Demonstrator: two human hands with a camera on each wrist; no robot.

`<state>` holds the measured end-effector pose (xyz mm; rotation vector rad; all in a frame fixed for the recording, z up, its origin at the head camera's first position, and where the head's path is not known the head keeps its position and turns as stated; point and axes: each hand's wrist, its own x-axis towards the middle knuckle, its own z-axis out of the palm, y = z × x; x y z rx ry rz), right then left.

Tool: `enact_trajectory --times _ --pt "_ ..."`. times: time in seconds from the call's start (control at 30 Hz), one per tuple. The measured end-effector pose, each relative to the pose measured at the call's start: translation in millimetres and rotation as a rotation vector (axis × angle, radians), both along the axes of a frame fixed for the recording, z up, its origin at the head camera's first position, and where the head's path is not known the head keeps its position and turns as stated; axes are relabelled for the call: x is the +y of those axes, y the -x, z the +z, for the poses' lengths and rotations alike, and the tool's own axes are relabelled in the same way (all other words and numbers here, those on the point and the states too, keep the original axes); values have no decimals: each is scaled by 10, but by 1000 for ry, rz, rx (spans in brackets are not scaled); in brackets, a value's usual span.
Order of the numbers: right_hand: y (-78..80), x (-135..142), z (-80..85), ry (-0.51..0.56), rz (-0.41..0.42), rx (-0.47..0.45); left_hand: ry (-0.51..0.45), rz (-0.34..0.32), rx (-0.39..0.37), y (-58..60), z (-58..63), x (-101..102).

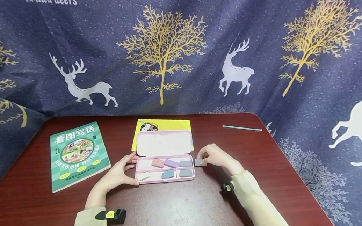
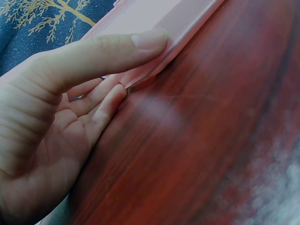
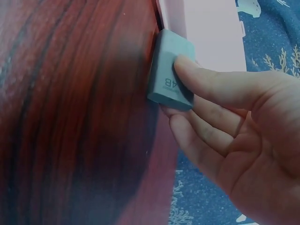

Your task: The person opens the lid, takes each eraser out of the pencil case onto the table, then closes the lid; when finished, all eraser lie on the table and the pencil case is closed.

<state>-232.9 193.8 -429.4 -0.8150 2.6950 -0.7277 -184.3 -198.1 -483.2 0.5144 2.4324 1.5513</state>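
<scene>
An opened pink pencil case (image 1: 165, 180) lies on the table, its lid (image 1: 164, 143) tilted back. Inside are several erasers: a reddish-brown one (image 1: 158, 163), a purple one (image 1: 171, 163), a white one (image 1: 143, 176) and blue-grey ones (image 1: 167, 174). My left hand (image 1: 118, 173) holds the case's left end, thumb at the near corner and fingers at the far one. Just past the case's right end, my right hand (image 1: 217, 156) pinches a grey-green eraser (image 3: 173, 70) between thumb and fingers. "4B" is printed on this eraser.
Behind the case lies a yellow book (image 1: 169, 124), partly covered by the lid. A green book (image 1: 79, 155) is at the left. Toward the back right lies a teal pencil (image 1: 242, 128). A blue deer-patterned cloth (image 1: 176, 50) hangs behind the table (image 1: 181, 211).
</scene>
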Motion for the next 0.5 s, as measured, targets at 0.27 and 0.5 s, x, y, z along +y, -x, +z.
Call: enact_trajectory --times 0.27,0.5 --pt "49 15 -47 -33 8 36 9 3 -15 1 -3 4" --pt "81 19 -72 -30 13 17 7 3 -10 2 3 2"
